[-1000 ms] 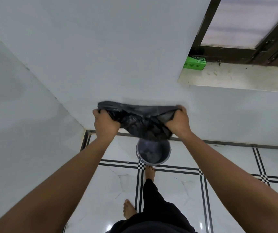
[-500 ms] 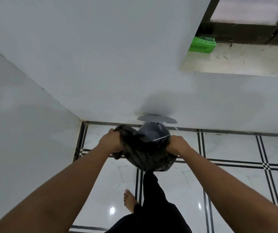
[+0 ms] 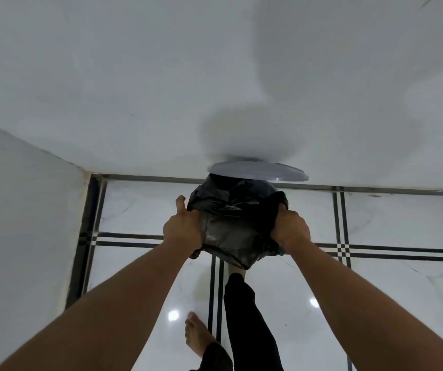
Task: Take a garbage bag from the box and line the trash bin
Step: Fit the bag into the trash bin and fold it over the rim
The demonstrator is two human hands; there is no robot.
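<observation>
While one black garbage bag [image 3: 231, 231] is covering what is apparently the single trash bin, left hand [image 3: 183, 231] and right hand [image 3: 291, 228] fingers are clenching its edges.

dim, even light; bright glare spots on the glossy floor [image 3: 375, 303], wide-angle bending at edges.

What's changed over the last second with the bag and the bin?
Both hands, left and right, carried the black garbage bag down from chest height onto the trash bin, spreading it over the rim. The open lid came into view; the green box left it. Both grips stayed.
</observation>
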